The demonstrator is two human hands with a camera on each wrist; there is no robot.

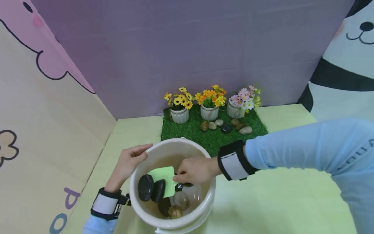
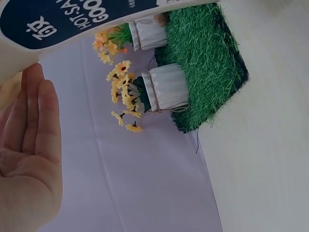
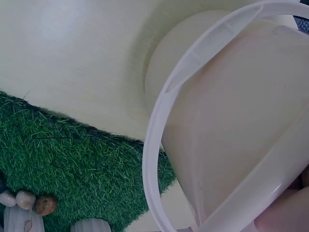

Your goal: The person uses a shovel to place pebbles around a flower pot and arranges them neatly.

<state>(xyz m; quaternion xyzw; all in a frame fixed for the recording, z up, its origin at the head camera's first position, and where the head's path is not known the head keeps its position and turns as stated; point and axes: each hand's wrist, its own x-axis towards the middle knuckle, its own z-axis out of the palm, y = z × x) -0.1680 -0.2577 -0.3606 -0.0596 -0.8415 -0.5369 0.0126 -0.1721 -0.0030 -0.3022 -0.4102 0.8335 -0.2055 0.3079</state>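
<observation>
A white bucket (image 1: 136,211) stands on the pale table. In the head view my left hand (image 1: 128,162) holds its left rim, thumb at the edge; the left wrist view shows long fingers (image 2: 47,116) against the printed outer wall. My right hand (image 1: 194,170) reaches inside the bucket and pinches a light green flat square piece (image 1: 163,174); its exact kind cannot be told. Two black stones (image 1: 145,187) lie against this piece. Lower in the bucket are a grey stone (image 1: 181,200), a brown stone (image 1: 176,212) and other dark stones. The right wrist view hides most right-hand fingers behind the rim.
Behind the bucket lies an artificial grass mat (image 1: 187,133). Three white pots (image 1: 209,113) of yellow, orange and pink flowers stand on it, with several pebbles (image 1: 226,128) in front. The bucket's handle (image 3: 153,159) hangs at its side. A purple backdrop (image 1: 190,55) closes the rear.
</observation>
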